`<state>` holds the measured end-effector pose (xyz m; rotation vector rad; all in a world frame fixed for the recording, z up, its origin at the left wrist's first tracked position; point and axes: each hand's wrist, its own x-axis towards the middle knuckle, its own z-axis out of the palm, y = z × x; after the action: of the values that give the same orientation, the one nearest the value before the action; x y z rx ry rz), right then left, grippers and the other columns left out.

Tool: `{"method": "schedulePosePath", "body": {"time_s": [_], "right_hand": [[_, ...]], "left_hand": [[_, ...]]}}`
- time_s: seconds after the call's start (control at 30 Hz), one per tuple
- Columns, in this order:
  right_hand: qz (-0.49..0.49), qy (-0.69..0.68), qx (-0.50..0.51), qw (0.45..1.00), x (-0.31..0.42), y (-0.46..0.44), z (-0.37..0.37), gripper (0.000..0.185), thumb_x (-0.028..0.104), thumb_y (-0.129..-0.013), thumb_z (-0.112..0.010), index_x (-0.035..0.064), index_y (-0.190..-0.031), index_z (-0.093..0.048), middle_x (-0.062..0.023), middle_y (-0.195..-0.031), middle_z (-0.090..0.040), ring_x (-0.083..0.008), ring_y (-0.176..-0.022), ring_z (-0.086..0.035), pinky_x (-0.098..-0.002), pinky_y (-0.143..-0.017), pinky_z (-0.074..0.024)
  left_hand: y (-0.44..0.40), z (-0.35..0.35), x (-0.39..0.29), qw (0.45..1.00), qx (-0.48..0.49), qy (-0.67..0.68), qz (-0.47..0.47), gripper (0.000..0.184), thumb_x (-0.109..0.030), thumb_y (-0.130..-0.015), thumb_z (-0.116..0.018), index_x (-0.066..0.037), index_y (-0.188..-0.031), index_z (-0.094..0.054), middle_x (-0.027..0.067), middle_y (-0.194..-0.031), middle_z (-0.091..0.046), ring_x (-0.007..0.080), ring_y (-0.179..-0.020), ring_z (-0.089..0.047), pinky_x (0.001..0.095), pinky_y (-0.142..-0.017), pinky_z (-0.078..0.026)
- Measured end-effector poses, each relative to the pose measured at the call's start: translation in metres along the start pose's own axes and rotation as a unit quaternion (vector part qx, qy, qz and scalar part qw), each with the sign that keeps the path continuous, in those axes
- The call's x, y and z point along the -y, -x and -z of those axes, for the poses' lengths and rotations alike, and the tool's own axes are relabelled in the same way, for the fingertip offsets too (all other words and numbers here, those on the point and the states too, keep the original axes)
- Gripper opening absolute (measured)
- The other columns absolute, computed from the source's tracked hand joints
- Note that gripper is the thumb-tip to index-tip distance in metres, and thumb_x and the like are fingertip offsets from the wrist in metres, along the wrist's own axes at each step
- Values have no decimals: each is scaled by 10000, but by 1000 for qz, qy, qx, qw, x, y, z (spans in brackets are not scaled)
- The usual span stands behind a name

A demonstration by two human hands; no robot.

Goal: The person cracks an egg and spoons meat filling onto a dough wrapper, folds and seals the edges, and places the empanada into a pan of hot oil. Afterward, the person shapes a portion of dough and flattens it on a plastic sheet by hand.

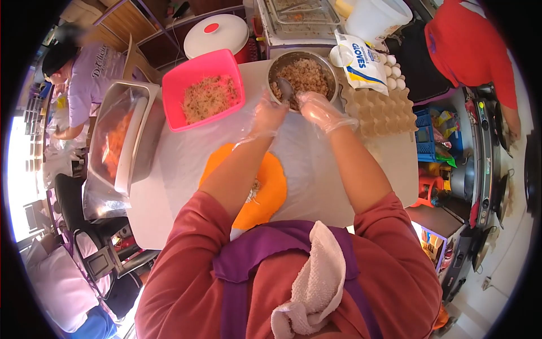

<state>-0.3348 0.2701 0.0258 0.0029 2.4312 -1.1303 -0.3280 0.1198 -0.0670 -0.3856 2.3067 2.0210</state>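
Both my hands wear clear plastic gloves and meet at the near rim of a metal bowl (pixel 334 85) full of brown crumbly filling (pixel 307 73). A metal spoon (pixel 286 88) rests in this filling, and its lower end reaches the closed fingers of my left hand (pixel 267 117). My right hand (pixel 320 111) is curled over the bowl's near right rim, with its fingertips inside; the exact grip is partly hidden. Below my left forearm, a flat orange sheet of dough (pixel 271 192) lies on clear plastic film, with a small heap of pale shreds (pixel 253 191) on it.
A pink tub (pixel 174 107) of shredded mix stands left of the bowl. Farther left is a steel container (pixel 149 121) with orange contents in plastic. An egg tray (pixel 378 110), eggs (pixel 395 73) and a glove packet (pixel 361 62) sit right. Two other people stand at left and right.
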Motion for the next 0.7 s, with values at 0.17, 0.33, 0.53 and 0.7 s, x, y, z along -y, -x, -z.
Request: {"method": "schedulePosePath", "body": {"time_s": [0.17, 0.33, 0.53, 0.7], "right_hand": [[-26, -111, 12, 993, -19, 2, 6, 412, 122, -799, -465, 25, -1178, -598, -196, -1248, -542, -306, -1186, -500, -336, -965, -386], [6, -135, 27, 990, -25, 10, 6, 456, 84, -740, -498, 10, -1180, -595, -189, -1281, -516, -289, -1225, -467, -330, -994, -374], [-10, -101, 86, 991, -56, -11, -6, 493, 65, -722, -505, -21, -1204, -571, -212, -1220, -550, -314, -1187, -502, -330, -980, -386], [-60, -307, 42, 949, -41, 23, 5, 412, 149, -809, -523, 21, -1196, -584, -54, -953, -588, -157, -878, -544, -271, -766, -434]], "left_hand": [[9, 5, -19, 998, -9, -65, 4, 730, -96, -719, -700, -2, -1369, -382, 59, -764, -625, 159, -671, -603, 290, -616, -483], [22, 8, -36, 997, 8, -44, 59, 842, -154, -696, -701, 17, -1424, -315, 80, -786, -624, 182, -721, -612, 315, -663, -487], [31, 8, -38, 997, -15, 10, 80, 695, -17, -724, -613, -53, -1381, -390, 8, -734, -518, 102, -689, -533, 230, -658, -449], [40, 16, -48, 988, 53, 90, 111, 731, -107, -776, -631, -15, -1430, -318, 60, -882, -579, 143, -807, -572, 282, -696, -464]]}}
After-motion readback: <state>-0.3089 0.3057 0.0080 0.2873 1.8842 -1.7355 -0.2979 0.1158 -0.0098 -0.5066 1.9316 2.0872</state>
